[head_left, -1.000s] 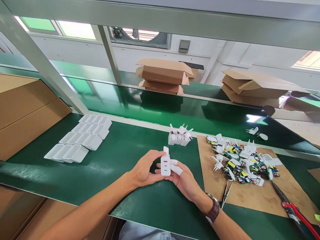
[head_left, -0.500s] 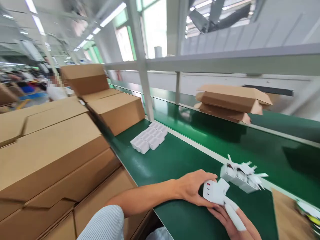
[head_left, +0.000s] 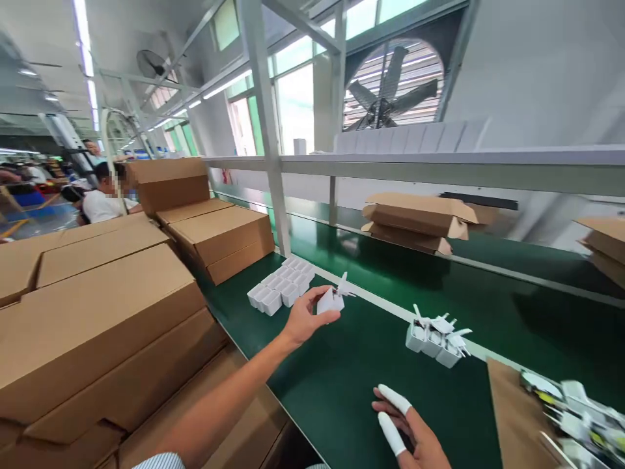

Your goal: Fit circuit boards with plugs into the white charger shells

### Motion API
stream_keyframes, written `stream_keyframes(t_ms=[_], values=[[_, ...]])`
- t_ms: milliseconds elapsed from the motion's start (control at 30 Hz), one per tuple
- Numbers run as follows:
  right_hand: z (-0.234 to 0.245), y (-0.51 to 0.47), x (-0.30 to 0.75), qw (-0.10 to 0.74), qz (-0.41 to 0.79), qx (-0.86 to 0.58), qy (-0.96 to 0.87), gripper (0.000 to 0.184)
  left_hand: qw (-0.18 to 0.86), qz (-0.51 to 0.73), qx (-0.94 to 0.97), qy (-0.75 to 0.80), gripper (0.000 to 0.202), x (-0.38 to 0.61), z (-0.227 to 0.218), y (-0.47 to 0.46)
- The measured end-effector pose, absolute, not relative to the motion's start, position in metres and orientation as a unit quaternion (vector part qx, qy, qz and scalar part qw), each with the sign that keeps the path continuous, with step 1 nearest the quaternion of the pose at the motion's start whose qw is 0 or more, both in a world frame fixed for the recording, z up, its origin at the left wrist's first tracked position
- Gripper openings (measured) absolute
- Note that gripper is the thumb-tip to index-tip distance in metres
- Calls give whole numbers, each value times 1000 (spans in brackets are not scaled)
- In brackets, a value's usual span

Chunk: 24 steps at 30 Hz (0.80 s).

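My left hand (head_left: 305,318) is closed on a white plug adapter (head_left: 330,301), gripped between thumb and fingers above the green bench. Small white parts stick out of the adapter's far end. Just behind and left of that hand stands a block of white open-topped housings (head_left: 282,285) in rows. My right hand (head_left: 413,430), wearing white finger cots on two fingers, is over the bench near its front edge, fingers apart and nothing in them. Beyond it is a short row of white adapters (head_left: 436,342) with thin parts poking up from their tops.
Stacked cardboard boxes (head_left: 112,299) fill the left side. A brown cardboard sheet (head_left: 508,410) at the right carries loose white, green and yellow parts (head_left: 576,417). Folded cartons (head_left: 415,215) lie behind the bench, below a shelf (head_left: 439,168). A person (head_left: 105,195) is far left.
The adapter was between both hands; now only my left hand holds it, farther left near the housings. My right hand has let go and opened. The view has shifted.
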State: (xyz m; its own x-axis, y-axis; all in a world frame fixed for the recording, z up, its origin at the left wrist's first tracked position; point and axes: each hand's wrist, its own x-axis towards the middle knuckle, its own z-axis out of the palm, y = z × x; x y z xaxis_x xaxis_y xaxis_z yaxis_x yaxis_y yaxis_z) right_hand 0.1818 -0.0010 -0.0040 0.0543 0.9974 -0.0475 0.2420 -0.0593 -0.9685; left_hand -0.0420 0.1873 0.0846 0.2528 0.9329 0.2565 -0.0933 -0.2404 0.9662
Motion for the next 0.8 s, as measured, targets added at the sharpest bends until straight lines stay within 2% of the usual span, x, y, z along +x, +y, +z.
stream_keyframes(t_ms=[233,533,667,800], values=[[4,-1,165,418,261,-572,-656,44,560,391,659,316,58,1,48,191],[11,15,194,438,129,-671,-584,37,581,312,701,273,63,103,24,229],[15,12,194,415,41,-656,-629,41,547,289,735,279,70,89,23,231],[5,6,180,337,-33,-603,-722,49,470,304,764,322,65,31,38,238]])
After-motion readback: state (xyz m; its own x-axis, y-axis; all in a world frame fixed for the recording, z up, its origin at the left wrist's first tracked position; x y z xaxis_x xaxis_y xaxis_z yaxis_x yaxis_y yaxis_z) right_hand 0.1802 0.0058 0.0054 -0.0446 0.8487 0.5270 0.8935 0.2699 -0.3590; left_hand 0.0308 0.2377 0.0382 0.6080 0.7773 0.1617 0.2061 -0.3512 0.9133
